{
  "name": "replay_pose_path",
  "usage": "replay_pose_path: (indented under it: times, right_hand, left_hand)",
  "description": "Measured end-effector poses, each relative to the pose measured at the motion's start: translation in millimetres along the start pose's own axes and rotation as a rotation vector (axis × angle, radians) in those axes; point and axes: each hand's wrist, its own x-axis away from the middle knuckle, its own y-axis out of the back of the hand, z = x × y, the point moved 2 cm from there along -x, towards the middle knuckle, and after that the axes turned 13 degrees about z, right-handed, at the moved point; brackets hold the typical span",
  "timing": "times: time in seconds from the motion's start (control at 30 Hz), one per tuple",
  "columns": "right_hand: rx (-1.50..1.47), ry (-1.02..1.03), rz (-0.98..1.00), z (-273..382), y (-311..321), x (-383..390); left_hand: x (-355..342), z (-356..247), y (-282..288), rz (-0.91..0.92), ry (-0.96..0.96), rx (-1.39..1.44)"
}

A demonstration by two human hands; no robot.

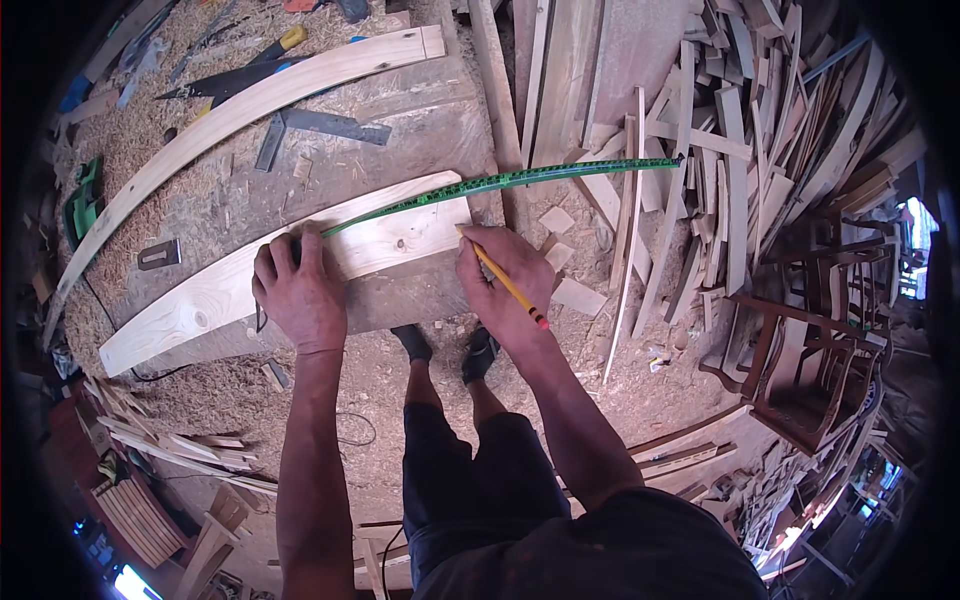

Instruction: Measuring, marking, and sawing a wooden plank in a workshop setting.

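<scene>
On the workbench [430, 140] lies a pale wooden board [215, 300] with knots, tapering at its left end. My left hand [305, 295] rests on its middle, fingers curled around a tape measure whose dark body is mostly hidden. From there the green tape blade [500, 182] runs right across the board and past its end, out into the air. My right hand [510, 280] grips a yellow pencil [505, 277] with a reddish eraser. The pencil's point is at the board's right end, below the blade.
Beyond the board lie a long curved wooden strip [210, 125], a dark metal angle piece [310, 125], a handsaw [230, 80] and a green tool [85, 200]. Offcuts [740, 140] heap up at right, near wooden chair frames [800, 370]. Shavings [400, 460] cover the floor.
</scene>
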Motion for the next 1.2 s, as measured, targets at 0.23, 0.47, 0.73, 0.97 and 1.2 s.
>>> replay_pose_path:
  times: [0.23, 0.47, 0.73, 0.97, 1.2]
  right_hand:
    - [0.000, -0.038, 0.007, -1.0, -2.0, 0.5]
    - [-0.005, -0.026, -0.004, -3.2, -2.1, 0.5]
    - [-0.027, -0.034, 0.014, -3.4, -1.0, -0.7]
    - [-0.016, -0.016, 0.015, -4.2, -1.0, -1.1]
    - [-0.018, -0.022, 0.023, -4.5, -0.3, -1.3]
  left_hand:
    - [-1.3, 1.0, -1.8, -0.016, -0.004, -0.004]
    - [-1.8, 0.1, -2.6, -0.009, 0.003, -0.002]
    - [-2.0, -0.7, -2.0, -0.005, 0.000, 0.000]
    - [-2.7, 0.7, -2.3, -0.012, -0.006, -0.009]
    - [-3.4, 1.0, -4.9, -0.007, -0.004, -0.010]
